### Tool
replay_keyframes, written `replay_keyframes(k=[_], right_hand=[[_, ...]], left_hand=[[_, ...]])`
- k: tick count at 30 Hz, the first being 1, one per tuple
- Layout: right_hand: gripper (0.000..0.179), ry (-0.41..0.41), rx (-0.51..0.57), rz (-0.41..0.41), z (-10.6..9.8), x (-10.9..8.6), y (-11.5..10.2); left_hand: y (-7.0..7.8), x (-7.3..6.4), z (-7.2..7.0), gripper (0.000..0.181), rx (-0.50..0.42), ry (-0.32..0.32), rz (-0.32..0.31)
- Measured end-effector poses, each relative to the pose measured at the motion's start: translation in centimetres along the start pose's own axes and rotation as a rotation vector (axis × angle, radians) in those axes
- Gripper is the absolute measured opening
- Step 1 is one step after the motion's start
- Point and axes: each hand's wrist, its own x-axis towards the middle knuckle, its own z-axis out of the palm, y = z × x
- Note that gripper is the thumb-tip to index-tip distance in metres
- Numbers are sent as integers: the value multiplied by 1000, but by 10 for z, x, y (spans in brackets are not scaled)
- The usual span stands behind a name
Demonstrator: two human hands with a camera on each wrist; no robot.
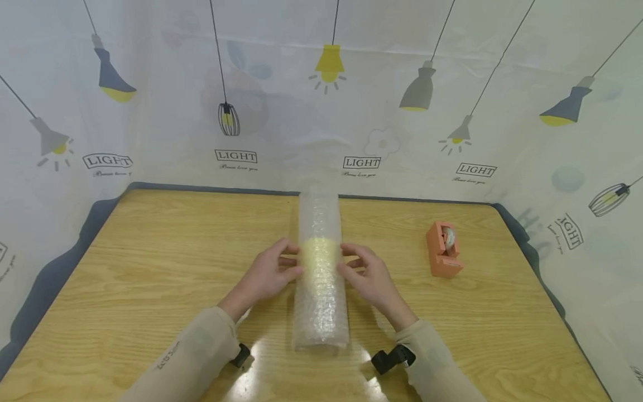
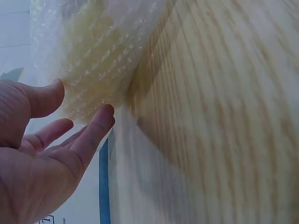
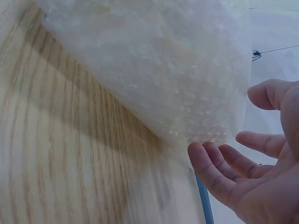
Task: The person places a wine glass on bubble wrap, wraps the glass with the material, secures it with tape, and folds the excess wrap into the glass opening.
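Observation:
A long roll of bubble wrap [image 1: 322, 321] lies lengthwise in the middle of the wooden table, wound around something pale yellow [image 1: 320, 262] whose kind the layers hide. On its left side is my left hand [image 1: 268, 271], with relaxed fingers and the thumb at the wrap's surface. My right hand [image 1: 370, 274] mirrors it on the opposite side, fingertips at the wrap. In the left wrist view, the thumb and fingers are spread apart beside the bubble wrap [image 2: 100, 56]. The right wrist view has the fingertips under the roll's edge, gently bent.
A salmon-coloured tape dispenser [image 1: 438, 254] with a roll of tape stands on the right part of the table [image 1: 166, 240]. Behind the table hangs a pale curtain [image 1: 296, 123] printed with lamps. It also runs along both sides.

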Motion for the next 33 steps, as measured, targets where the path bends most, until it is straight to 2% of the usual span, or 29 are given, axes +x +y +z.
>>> replay_keyframes(k=[6, 11, 14, 19, 24, 29, 33], right_hand=[[49, -3, -37, -22, 2, 0, -1], [51, 18, -66, -29, 7, 2, -1], [51, 29, -68, -32, 8, 2, -2], [52, 39, -85, -34, 10, 2, -5], [52, 44, -92, -35, 13, 2, -6], [53, 47, -102, -30, 14, 2, -7], [52, 53, -112, -28, 15, 3, -7]], left_hand=[[-3, 0, -2, 30, 31, -7, 17], [-3, -1, -5, 31, 69, -15, -14], [0, -3, -9, 36, 112, -8, -42], [8, -4, -14, 45, 172, 21, -49], [17, -3, -13, 45, 148, 65, -36], [27, -4, -9, 63, 134, 83, -99], [32, -3, -4, 76, 161, 82, -110]])
